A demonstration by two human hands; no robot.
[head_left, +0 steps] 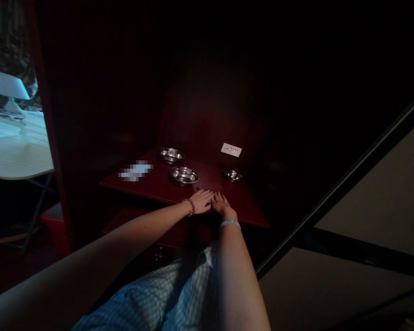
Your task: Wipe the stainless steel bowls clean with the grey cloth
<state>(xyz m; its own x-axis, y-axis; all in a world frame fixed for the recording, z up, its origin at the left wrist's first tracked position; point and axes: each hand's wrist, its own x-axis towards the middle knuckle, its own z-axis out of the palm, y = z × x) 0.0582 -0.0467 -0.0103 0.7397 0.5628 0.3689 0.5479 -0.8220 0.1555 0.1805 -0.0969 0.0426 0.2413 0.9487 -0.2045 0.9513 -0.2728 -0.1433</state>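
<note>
My left hand (202,201), with a beaded bracelet at its wrist, lies palm down at the front edge of the dark red shelf (148,187). Its fingers are stretched out and point right. Close beside it, my right hand (222,205) rests with its fingers extended, a pale blue band (230,224) on the wrist. A small light patch shows between the two hands, too small to name. Just beyond the left hand stands a shiny metal bowl (184,176). Another metal bowl (171,156) is behind it to the left, and a smaller metal bowl (232,175) stands at the right.
A blurred-out pale item (135,170) lies at the shelf's left. On the back wall is a white power socket (231,150). Left of the cabinet side stand a table (27,158) with a white lamp (8,86) and a red bin (57,220). A dark-framed panel (365,197) slants at right.
</note>
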